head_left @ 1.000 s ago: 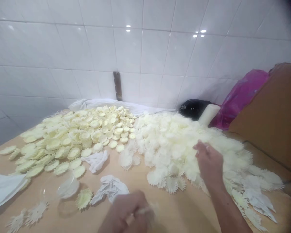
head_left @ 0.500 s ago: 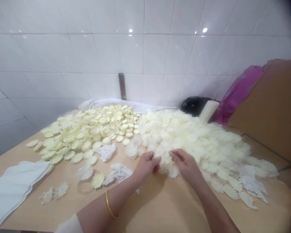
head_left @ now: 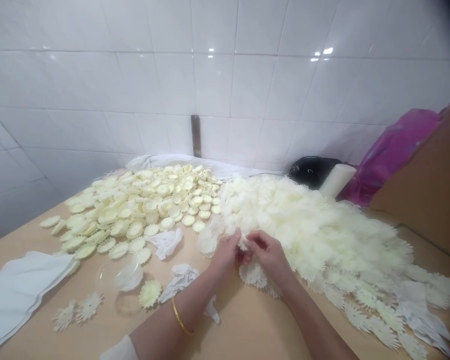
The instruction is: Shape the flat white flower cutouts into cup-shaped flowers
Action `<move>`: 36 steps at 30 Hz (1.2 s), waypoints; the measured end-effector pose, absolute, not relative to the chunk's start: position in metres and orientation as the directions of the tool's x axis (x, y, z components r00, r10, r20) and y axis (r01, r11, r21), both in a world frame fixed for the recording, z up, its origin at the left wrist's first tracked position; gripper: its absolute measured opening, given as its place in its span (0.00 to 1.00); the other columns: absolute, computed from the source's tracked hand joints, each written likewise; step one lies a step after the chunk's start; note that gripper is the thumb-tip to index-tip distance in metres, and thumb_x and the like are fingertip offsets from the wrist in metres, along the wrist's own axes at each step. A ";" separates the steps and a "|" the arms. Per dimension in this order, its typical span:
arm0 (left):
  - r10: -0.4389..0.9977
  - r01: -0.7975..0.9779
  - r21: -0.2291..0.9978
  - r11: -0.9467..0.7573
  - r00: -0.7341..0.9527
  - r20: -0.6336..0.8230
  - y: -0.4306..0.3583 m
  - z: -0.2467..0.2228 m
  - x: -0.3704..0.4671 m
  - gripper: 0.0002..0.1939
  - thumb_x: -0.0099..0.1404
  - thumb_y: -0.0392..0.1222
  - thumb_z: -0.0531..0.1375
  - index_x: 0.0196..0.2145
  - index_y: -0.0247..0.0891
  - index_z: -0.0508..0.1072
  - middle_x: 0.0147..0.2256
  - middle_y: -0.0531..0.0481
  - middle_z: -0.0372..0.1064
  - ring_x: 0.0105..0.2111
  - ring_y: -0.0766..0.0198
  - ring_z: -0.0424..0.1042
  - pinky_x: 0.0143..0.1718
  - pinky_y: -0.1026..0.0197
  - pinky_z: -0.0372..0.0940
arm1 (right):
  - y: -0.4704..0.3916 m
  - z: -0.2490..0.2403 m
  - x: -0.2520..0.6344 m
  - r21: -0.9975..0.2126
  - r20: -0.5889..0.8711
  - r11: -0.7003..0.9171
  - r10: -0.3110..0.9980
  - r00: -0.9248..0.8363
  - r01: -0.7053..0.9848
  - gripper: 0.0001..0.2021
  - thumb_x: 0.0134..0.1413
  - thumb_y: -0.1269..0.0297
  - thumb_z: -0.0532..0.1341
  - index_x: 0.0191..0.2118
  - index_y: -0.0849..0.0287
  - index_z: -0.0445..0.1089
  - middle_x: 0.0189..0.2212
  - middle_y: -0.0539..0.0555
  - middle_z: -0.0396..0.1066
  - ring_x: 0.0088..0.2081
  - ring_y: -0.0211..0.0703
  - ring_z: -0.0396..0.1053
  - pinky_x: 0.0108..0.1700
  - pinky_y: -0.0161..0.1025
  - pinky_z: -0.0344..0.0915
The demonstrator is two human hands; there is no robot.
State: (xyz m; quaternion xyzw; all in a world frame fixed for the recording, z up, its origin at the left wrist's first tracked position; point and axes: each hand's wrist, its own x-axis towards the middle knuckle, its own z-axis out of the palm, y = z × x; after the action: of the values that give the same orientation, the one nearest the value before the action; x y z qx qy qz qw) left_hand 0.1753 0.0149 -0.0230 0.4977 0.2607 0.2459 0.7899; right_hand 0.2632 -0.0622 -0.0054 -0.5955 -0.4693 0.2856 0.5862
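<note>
My left hand (head_left: 225, 254) and my right hand (head_left: 270, 256) meet over the middle of the table. Between their fingertips is a small pale petal-edged disc (head_left: 243, 243), mostly covered by the fingers. Both hands are closed around it. Just below and behind my right hand lie more white scalloped discs (head_left: 253, 276), at the front of a large loose heap of thin, pale, flower-shaped discs (head_left: 303, 225). To the left spreads a pile of thicker, yellowish cup-like discs with toothed rims (head_left: 153, 200).
Left of my hands are crumpled white tissues (head_left: 167, 242), a clear round dish (head_left: 129, 274) and a single yellow disc (head_left: 150, 294). A folded white cloth (head_left: 18, 290) lies at far left. A white roll (head_left: 338, 181), black bag (head_left: 311, 170), purple bag (head_left: 397, 145) and cardboard box (head_left: 427, 185) stand at back right.
My hands have come together, the right moving left to meet the left at the small disc. The view has turned slightly, widening the right-hand heap in the picture.
</note>
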 end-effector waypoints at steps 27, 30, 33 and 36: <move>0.541 -0.023 0.983 0.183 0.837 -0.081 0.017 -0.026 0.166 0.16 0.52 0.51 0.59 0.22 0.33 0.68 0.18 0.50 0.65 0.18 0.69 0.62 0.20 0.66 0.55 | -0.068 -0.008 0.275 -0.990 0.071 0.116 0.904 0.421 -0.081 0.11 0.46 0.60 0.58 0.20 0.59 0.59 0.16 0.47 0.62 0.19 0.37 0.61 0.24 0.36 0.60; 0.516 -0.021 0.981 0.195 0.853 -0.084 0.017 -0.027 0.166 0.15 0.52 0.50 0.59 0.23 0.32 0.69 0.18 0.50 0.65 0.18 0.69 0.63 0.22 0.66 0.56 | -0.067 -0.013 0.275 -0.974 0.009 0.114 0.883 0.470 -0.196 0.12 0.43 0.59 0.60 0.19 0.59 0.58 0.15 0.46 0.60 0.18 0.35 0.59 0.23 0.34 0.58; 0.513 -0.042 0.977 0.209 0.855 -0.073 0.015 -0.026 0.167 0.14 0.53 0.48 0.59 0.24 0.32 0.70 0.18 0.50 0.65 0.19 0.69 0.63 0.23 0.65 0.57 | -0.065 -0.015 0.273 -0.948 -0.038 0.143 0.837 0.546 -0.286 0.12 0.39 0.62 0.62 0.18 0.59 0.59 0.14 0.44 0.58 0.18 0.33 0.57 0.22 0.32 0.56; 0.519 -0.079 0.968 0.240 0.852 -0.059 0.012 -0.025 0.171 0.13 0.53 0.47 0.59 0.24 0.31 0.69 0.18 0.50 0.65 0.19 0.69 0.63 0.23 0.65 0.58 | -0.063 -0.016 0.271 -0.928 -0.052 0.190 0.787 0.614 -0.322 0.12 0.37 0.62 0.63 0.17 0.59 0.58 0.13 0.43 0.56 0.17 0.32 0.56 0.22 0.32 0.55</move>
State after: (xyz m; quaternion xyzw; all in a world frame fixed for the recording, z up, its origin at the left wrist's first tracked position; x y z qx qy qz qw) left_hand 0.1707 0.0116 -0.0246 0.5847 0.1884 0.1956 0.7644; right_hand 0.2706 -0.0634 -0.0156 -0.5133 -0.2268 0.3761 0.7373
